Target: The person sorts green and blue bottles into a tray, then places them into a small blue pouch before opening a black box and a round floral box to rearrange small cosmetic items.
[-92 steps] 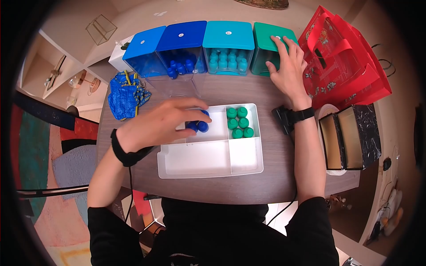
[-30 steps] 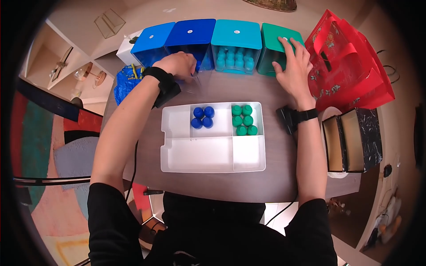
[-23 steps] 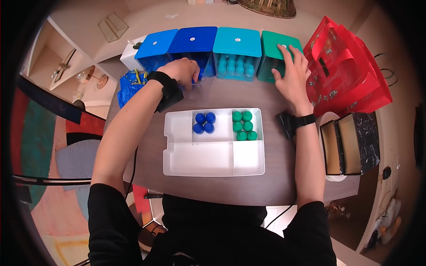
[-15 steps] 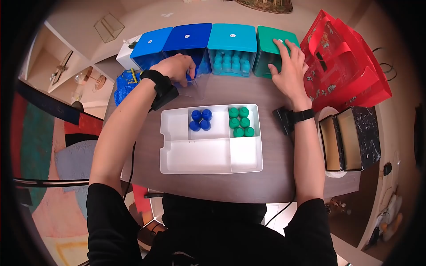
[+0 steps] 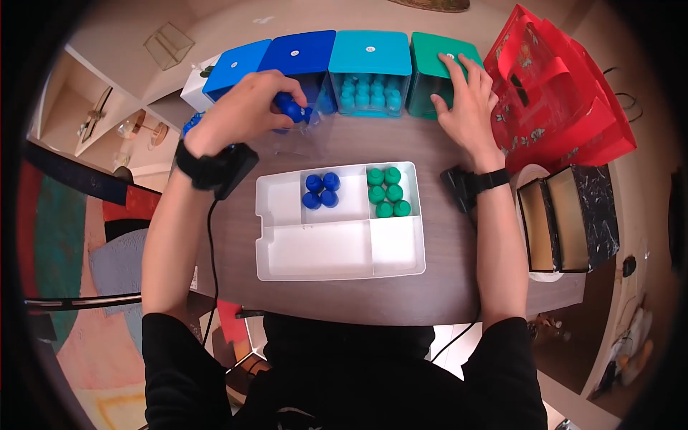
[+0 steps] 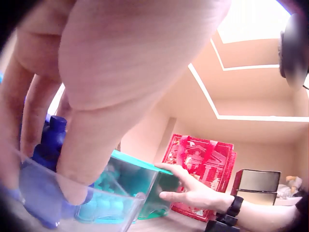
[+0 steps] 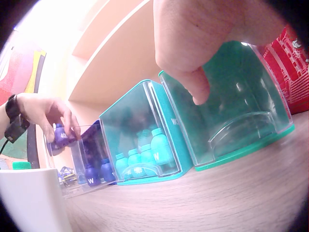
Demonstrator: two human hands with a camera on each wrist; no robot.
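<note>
My left hand (image 5: 244, 111) grips small dark blue bottles (image 5: 292, 109) between thumb and fingers, in front of the dark blue box (image 5: 297, 54). That box's clear front (image 7: 65, 166) is tilted forward, and bottles (image 7: 91, 175) stand behind it in the right wrist view. My right hand (image 5: 469, 111) rests on the lid of the green box (image 5: 435, 68), fingertips on top and thumb (image 7: 199, 87) against its front. Below them lies a white divided tray (image 5: 315, 251). One compartment has several blue bottles (image 5: 321, 190), another several green bottles (image 5: 385, 193).
Between the hands stands a turquoise box (image 5: 369, 54) with turquoise bottles inside; a lighter blue box (image 5: 236, 64) is at the left. A red gift bag (image 5: 559, 107) and a black marbled box (image 5: 591, 218) flank the right arm. Cables hang from both wrist cameras.
About three seconds ago my left hand was over the tray's blue bottles. It then reached to the dark blue box and has now drawn back and up, gripping bottles. My right hand stays put.
</note>
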